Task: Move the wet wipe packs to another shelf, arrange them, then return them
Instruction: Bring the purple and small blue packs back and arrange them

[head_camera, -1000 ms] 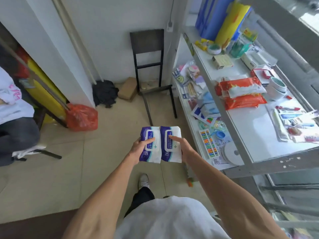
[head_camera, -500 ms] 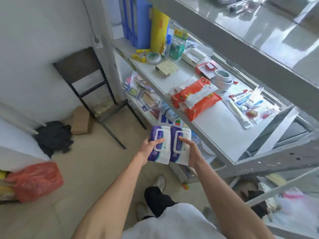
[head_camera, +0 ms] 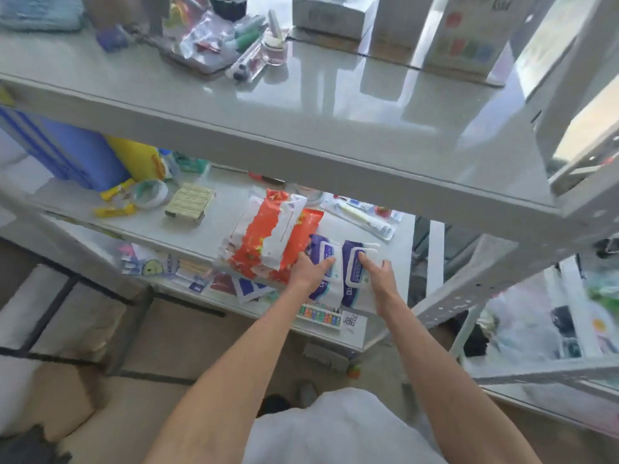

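- Purple-and-white wet wipe packs (head_camera: 351, 296) lie side by side at the front of the middle shelf (head_camera: 231, 192), and their near ends seem to hang over its edge.
- Left hand (head_camera: 308, 271) holds the left pack (head_camera: 321, 251) with its thumb laid over the top. Its other fingers go down the outer side, next to the orange packs, and are mostly hidden.
- Right hand (head_camera: 380, 279) grips the right pack (head_camera: 351, 272) the same way, thumb on the flap and fingers curled round the right edge.
- The step in hand looks like setting both packs down on this shelf. Whether this is the move out or the return cannot be told.
- The next move probably calls for a short push inward until the packs lie fully on the shelf. After that the hands need to let go and square the two packs against each other.
- Orange-and-white packs (head_camera: 268, 236) lie right against the left pack, overlapping its far corner, so there is no room to shift left.
- Toothbrush packets (head_camera: 361, 216) lie just behind, and a deep push could shove them back.
- The upper shelf (head_camera: 335, 105) juts out overhead, which limits lifting.
- A tape roll (head_camera: 149, 195) and a small box (head_camera: 189, 204) sit well to the left, out of the way.
- An abacus toy (head_camera: 320, 314) lies on the level below, under the overhanging ends.
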Motion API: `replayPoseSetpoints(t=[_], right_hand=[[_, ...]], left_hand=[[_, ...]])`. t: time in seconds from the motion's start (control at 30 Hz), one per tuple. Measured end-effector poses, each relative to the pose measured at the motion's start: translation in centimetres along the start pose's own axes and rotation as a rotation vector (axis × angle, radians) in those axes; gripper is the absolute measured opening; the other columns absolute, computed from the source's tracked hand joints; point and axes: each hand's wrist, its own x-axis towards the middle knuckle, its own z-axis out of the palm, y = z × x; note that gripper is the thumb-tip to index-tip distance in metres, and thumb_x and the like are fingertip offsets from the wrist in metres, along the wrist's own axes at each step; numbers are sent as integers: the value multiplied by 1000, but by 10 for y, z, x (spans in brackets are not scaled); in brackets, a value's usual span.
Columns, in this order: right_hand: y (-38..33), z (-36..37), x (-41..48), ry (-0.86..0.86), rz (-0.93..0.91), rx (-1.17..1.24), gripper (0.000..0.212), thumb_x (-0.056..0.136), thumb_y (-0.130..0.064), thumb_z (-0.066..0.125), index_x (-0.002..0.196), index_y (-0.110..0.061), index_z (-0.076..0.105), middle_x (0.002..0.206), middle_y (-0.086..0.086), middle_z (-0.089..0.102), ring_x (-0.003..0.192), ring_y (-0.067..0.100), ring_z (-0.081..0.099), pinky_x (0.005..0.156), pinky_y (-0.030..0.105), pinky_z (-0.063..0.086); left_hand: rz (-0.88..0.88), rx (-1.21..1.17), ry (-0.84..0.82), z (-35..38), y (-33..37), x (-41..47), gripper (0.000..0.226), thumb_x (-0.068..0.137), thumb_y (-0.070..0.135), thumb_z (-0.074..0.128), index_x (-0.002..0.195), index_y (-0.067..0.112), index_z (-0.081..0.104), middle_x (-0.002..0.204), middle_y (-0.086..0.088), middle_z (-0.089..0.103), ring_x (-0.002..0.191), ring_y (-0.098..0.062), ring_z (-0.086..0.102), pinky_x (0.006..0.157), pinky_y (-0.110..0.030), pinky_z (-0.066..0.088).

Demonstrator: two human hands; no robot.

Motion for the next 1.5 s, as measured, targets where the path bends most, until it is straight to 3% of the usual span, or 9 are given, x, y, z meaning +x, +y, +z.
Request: replayPoseSetpoints(t=[0.1, 0.27, 0.43, 0.93, 1.07, 1.17, 1.23, 1.37, 1.5], right_hand=[[-5, 1, 20, 78, -21, -10, 57, 90, -49, 72, 126, -9, 53, 118, 9, 68, 105, 25, 68, 78, 36, 55], [4, 18, 35, 149, 10, -130, 45, 99, -47, 61, 120, -7, 64, 121, 10, 71, 104, 26, 66, 91, 40, 51], [4, 39, 37, 323, -58, -455, 54, 104, -49, 45, 136, -7, 56, 123, 16, 62, 118, 37, 59, 100, 44, 45], [12, 52, 32, 398, -63, -825, 59, 108, -44, 33, 159, -16, 21, 149, 19, 38, 133, 37, 41, 108, 52, 37], [11, 44, 22, 369, -115, -723, 54, 108, -38, 38, 154, -14, 27, 142, 21, 44, 129, 38, 44, 106, 47, 39], [20, 24, 5, 417, -126, -598, 47, 105, -26, 39, 148, -10, 36, 137, 22, 48, 127, 38, 44, 105, 49, 37], [30, 8, -12, 466, -117, -530, 45, 100, -17, 42, 145, -8, 42, 140, 20, 51, 127, 36, 47, 105, 48, 40], [57, -33, -65, 516, -42, -463, 35, 99, -21, 41, 130, -18, 56, 119, 18, 68, 108, 36, 63, 93, 46, 52], [110, -67, -139, 720, 38, -426, 32, 96, -31, 37, 99, -19, 67, 101, 16, 74, 93, 36, 69, 81, 44, 56]], left_hand=[[75, 138, -32, 7, 23, 18, 81, 93, 44, 69, 152, 3, 31, 155, -14, 45, 142, -33, 45, 116, -40, 35], [401, 634, 33, 11, 17, 30, 67, 104, 21, 53, 155, 2, 16, 152, -21, 34, 137, -38, 44, 114, -42, 41], [704, 1014, -57, 10, 2, 38, 80, 102, 9, 43, 162, 9, -10, 169, -17, -19, 156, -31, -19, 128, -45, -8], [448, 1001, -312, 12, -6, 60, 77, 106, 56, 11, 158, 11, -24, 163, -10, -38, 149, -23, -37, 125, -42, -17], [514, 1042, -245, 20, 1, 56, 72, 108, 47, 17, 161, 7, -11, 167, -19, -22, 155, -31, -24, 124, -44, -15], [799, 1067, -271, 36, 8, 32, 57, 99, 27, 41, 151, 3, 33, 159, -25, 28, 149, -38, 28, 122, -49, 23], [948, 982, -363, 50, 10, 10, 38, 92, 17, 51, 127, 2, 53, 131, -20, 51, 116, -37, 55, 100, -46, 46], [1162, 953, -625, 74, 15, -42, 25, 97, 2, 48, 119, -3, 58, 113, -20, 58, 97, -38, 61, 81, -41, 49], [1190, 909, -915, 110, -6, -90, 27, 96, 28, 39, 105, 13, 60, 106, -9, 67, 95, -33, 66, 81, -47, 53]])
